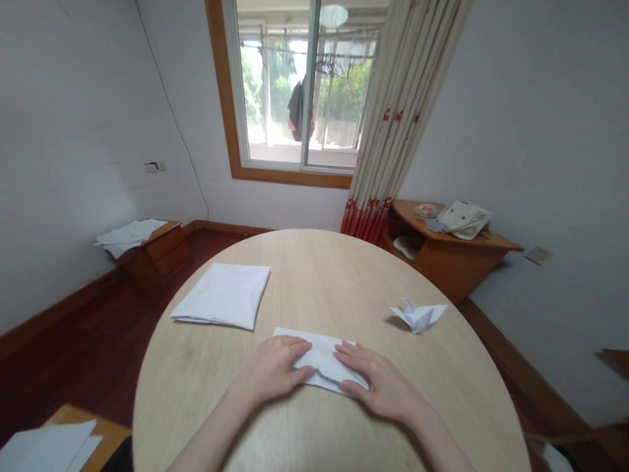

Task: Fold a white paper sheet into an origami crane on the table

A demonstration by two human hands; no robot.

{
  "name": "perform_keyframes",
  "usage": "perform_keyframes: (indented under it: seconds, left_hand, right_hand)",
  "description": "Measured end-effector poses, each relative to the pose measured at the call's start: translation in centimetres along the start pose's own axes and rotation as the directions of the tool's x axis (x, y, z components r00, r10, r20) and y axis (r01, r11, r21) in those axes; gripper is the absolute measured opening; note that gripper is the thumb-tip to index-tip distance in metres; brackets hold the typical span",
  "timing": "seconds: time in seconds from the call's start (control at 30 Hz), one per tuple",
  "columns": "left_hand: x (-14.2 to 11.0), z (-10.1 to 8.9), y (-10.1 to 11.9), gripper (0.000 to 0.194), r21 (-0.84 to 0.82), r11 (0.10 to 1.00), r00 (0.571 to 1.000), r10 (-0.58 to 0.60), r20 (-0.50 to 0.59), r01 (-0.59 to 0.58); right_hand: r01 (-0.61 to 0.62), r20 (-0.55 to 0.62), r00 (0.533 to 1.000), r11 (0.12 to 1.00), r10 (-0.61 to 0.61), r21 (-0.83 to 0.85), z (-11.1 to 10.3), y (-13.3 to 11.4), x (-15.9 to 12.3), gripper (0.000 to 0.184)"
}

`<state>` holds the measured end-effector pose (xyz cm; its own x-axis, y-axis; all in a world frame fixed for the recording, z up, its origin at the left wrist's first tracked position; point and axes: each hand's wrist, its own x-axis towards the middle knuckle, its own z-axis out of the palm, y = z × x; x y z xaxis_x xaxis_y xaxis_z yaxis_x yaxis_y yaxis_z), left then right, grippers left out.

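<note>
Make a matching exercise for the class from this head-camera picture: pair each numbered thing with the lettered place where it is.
Things:
1. Left hand
2. Right hand
3. Folded paper figure
4. Flat white paper square

Places:
A. On the table, right of both hands
B. On the right end of the folded white sheet
C. On the table, left of both hands and farther forward
D. On the left end of the folded white sheet

Pairs: 1-D, 2-B, 3-A, 4-C
</note>
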<state>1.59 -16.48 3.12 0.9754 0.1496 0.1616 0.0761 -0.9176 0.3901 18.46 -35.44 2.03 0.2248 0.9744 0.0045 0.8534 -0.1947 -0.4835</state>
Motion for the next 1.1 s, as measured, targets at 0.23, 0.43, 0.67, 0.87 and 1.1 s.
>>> perform_keyframes:
  seconds: [0.23,0.43,0.67,0.87,1.1]
  left_hand:
    - [0.3,-0.7,0.7,0.028,0.082,0.995,0.998,0.062,-0.022,-0.06]
    - [1.2,-1.9,1.3,0.02,0.25,0.965,0.997,0.072,0.006,-0.071]
    - [2.4,-2.1,0.4,0.021,0.355,0.925,0.978,0.181,-0.107,-0.133]
    - [3.3,-1.4,-0.9,0.039,0.449,0.885,0.918,0.276,-0.286,-0.126]
    - [3.0,1.7,-3.0,0.056,0.463,0.882,0.885,0.281,-0.371,-0.085]
  right_hand:
    - [0.025,-0.059,0.998,0.999,-0.023,0.046,-0.4,-0.1,-0.4,0.046]
    - [0.091,-0.221,0.973,0.993,-0.073,0.075,-0.1,0.1,-0.4,0.043]
    - [0.153,-0.541,0.831,0.988,-0.128,0.001,-0.1,0.6,0.6,0.038]
    - [0.162,-0.641,0.739,0.979,-0.205,-0.125,-1.6,-0.4,1.8,0.043]
    - [0.169,-0.516,0.803,0.944,-0.298,-0.282,0.5,0.2,3.1,0.05]
